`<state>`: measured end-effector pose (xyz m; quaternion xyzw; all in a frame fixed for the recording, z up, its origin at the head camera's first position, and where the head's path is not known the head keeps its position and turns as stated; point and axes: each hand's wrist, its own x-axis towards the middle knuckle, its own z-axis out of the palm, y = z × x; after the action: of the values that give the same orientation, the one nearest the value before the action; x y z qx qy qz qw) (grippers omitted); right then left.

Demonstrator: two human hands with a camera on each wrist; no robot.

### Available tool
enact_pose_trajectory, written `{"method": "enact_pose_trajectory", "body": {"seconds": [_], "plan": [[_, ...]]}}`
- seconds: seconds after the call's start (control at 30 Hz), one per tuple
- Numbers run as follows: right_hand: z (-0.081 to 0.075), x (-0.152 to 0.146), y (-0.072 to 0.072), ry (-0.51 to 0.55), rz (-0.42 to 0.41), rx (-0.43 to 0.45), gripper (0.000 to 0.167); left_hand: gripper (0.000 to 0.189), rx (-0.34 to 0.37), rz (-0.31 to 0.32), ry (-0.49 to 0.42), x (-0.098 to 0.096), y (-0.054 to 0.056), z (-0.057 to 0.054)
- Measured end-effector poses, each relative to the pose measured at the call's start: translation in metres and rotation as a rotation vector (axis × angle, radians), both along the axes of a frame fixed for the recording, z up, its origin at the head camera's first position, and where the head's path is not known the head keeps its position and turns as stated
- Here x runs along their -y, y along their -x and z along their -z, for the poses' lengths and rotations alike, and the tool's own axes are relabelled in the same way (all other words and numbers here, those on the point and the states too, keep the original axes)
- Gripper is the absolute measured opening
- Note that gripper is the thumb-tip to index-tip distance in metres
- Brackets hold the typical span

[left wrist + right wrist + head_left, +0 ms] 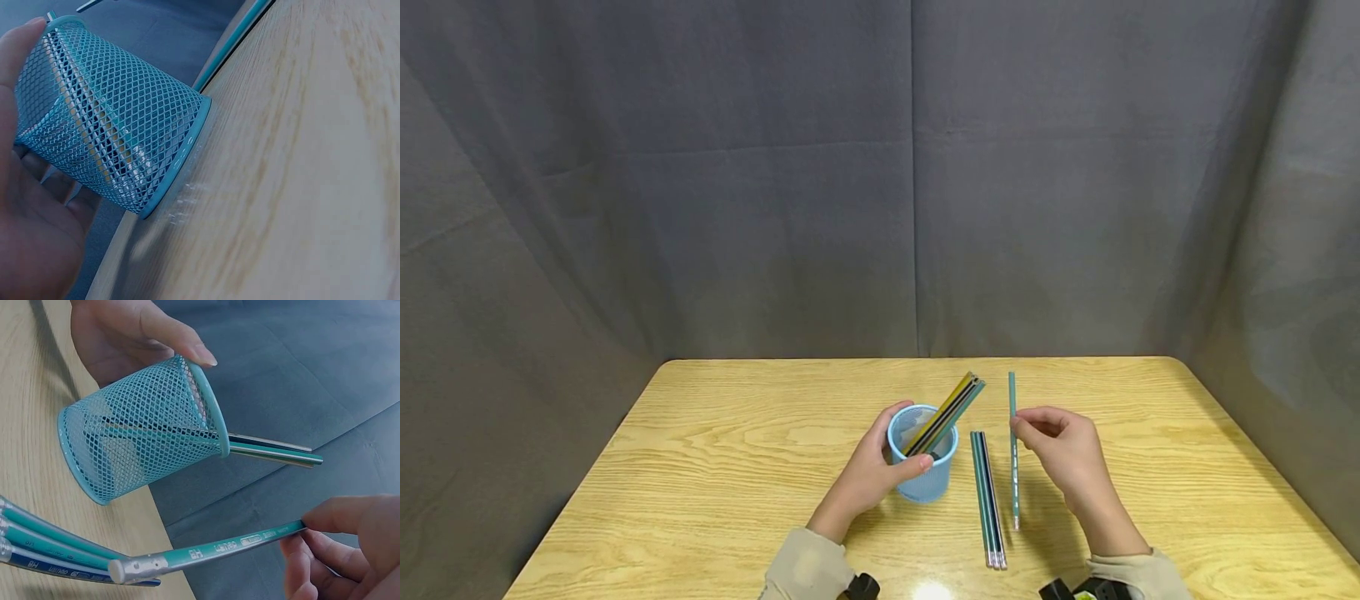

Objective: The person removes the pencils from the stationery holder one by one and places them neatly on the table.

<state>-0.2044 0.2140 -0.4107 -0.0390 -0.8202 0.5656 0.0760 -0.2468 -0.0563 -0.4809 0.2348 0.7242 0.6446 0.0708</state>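
My left hand (867, 479) grips a light blue mesh pencil cup (922, 486) round its side, thumb at the rim. Several pencils (953, 408), yellow, dark and green, lean to the right inside it. In the left wrist view the cup's base (181, 159) is right at the tabletop. To the right, my right hand (1070, 454) pinches a green pencil (1015, 479) between thumb and fingers. Its silver-banded eraser end (140, 569) points toward me. Between the cup and that pencil, a small row of green and dark blue pencils (988, 500) lies on the table.
The wooden table (715, 467) has rounded far corners. Grey curtains (775, 208) hang behind it and along both sides. Dark wrist-worn devices (861, 587) show at the lower edge of the head view.
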Motion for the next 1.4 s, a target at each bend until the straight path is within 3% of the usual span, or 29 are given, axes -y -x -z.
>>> {"method": "enact_pose_trajectory", "body": {"seconds": [1.4], "plan": [[0.026,-0.002,0.01,-0.084,-0.042,0.092,0.025,0.075,-0.01,0.009,-0.01,0.0,0.001,0.0]]}}
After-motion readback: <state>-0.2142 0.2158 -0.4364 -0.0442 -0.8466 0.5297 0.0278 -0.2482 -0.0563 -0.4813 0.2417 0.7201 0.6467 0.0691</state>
